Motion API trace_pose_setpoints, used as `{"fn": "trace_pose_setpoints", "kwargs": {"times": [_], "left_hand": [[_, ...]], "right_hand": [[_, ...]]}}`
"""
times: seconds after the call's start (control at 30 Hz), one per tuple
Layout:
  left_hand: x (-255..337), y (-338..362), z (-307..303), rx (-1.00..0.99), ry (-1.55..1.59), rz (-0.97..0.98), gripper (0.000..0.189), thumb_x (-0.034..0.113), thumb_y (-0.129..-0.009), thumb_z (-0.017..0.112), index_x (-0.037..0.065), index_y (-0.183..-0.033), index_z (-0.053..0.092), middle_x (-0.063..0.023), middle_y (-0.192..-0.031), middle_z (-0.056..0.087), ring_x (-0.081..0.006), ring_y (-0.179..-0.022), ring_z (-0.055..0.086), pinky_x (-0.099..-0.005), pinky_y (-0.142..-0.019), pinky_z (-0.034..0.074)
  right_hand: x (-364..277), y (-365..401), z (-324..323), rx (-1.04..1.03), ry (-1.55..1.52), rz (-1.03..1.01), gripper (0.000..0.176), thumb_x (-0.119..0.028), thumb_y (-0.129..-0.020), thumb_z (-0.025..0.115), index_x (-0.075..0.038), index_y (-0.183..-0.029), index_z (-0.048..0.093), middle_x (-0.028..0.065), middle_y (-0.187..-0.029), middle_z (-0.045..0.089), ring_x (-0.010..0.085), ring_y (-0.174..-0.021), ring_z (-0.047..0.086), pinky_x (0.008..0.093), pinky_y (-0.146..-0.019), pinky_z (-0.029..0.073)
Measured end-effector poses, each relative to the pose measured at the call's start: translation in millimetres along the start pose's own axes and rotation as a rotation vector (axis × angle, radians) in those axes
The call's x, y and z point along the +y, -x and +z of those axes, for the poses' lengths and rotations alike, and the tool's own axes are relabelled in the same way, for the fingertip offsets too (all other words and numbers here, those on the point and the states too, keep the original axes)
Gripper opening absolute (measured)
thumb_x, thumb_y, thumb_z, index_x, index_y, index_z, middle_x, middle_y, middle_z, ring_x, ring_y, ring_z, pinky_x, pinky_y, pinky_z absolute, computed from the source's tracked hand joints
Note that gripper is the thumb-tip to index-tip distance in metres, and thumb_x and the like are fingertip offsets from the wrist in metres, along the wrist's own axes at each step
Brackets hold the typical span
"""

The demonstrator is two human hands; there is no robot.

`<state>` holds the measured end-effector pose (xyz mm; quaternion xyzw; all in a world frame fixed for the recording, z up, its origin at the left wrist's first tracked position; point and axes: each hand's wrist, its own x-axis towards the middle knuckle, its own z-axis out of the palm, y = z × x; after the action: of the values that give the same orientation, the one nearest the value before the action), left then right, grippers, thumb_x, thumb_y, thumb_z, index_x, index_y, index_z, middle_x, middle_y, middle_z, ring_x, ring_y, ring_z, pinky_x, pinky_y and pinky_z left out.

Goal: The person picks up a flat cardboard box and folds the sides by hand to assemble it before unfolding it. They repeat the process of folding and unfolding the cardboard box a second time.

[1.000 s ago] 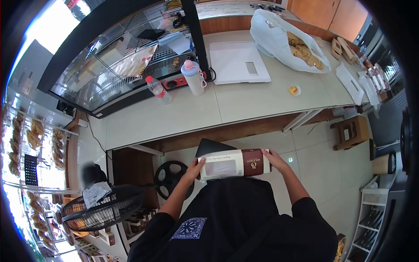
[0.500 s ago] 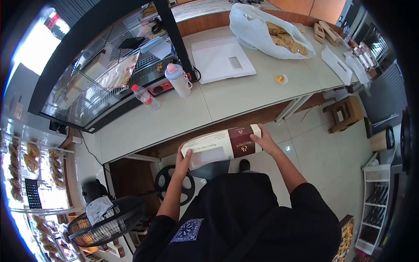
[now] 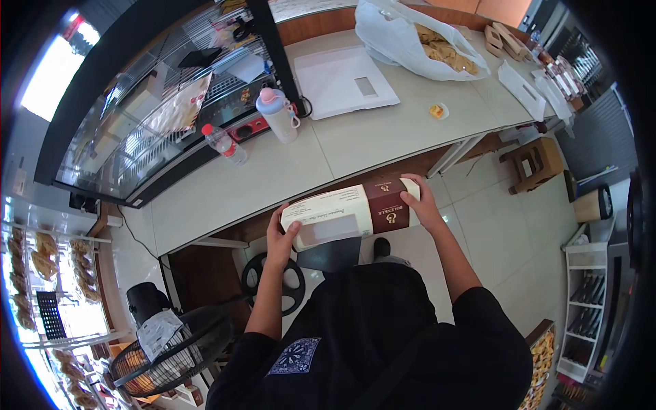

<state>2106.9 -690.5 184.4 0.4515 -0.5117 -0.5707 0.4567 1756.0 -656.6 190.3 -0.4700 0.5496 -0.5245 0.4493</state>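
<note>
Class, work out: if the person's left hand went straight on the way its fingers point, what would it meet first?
Probably the front edge of the counter: the left hand, gripping one end of the long box, points towards it. Depth is unclear.

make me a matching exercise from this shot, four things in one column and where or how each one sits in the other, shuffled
Things
1. long box
2. white plastic bag
3. clear bottle
4. wooden stool

Place or state
a. red cap, stands on the counter by the glass display case
b. on the tiled floor
c. held at its ends by the left hand and right hand
d. lies open on the counter, pastries inside

Pairs: 1-c, 2-d, 3-a, 4-b
</note>
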Motion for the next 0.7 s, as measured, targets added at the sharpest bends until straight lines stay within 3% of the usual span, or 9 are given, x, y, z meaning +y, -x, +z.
{"fn": "trace_pose_setpoints", "kwargs": {"times": [0.23,0.37,0.7], "left_hand": [[2,1,-19,-0.049,0.038,-0.018,0.063,0.016,-0.077,0.073,-0.003,-0.129,0.042,-0.0097,-0.114,0.055,-0.0166,-0.107,0.051,-0.0290,-0.094,0.039],[1,-1,-24,0.001,0.018,0.140,0.062,0.011,-0.076,0.072,-0.003,-0.129,0.042,-0.0094,-0.115,0.053,-0.0161,-0.108,0.051,-0.0283,-0.095,0.037],[7,-2,-33,0.029,0.114,0.122,0.053,0.009,-0.075,0.074,0.000,-0.121,0.048,-0.0086,-0.105,0.058,-0.0160,-0.101,0.054,-0.0297,-0.090,0.041]], "right_hand": [[4,0,9,-0.017,0.011,-0.041,0.048,-0.026,-0.081,0.069,-0.005,-0.119,0.049,0.0078,-0.111,0.053,0.0159,-0.105,0.049,0.0291,-0.091,0.040],[4,-1,19,-0.019,-0.031,-0.043,0.050,-0.026,-0.082,0.068,-0.005,-0.122,0.048,0.0078,-0.111,0.054,0.0158,-0.104,0.050,0.0289,-0.090,0.041],[7,-9,30,-0.061,-0.049,-0.045,0.049,-0.027,-0.082,0.068,-0.005,-0.121,0.048,0.0065,-0.109,0.055,0.0151,-0.101,0.052,0.0285,-0.089,0.042]]}}
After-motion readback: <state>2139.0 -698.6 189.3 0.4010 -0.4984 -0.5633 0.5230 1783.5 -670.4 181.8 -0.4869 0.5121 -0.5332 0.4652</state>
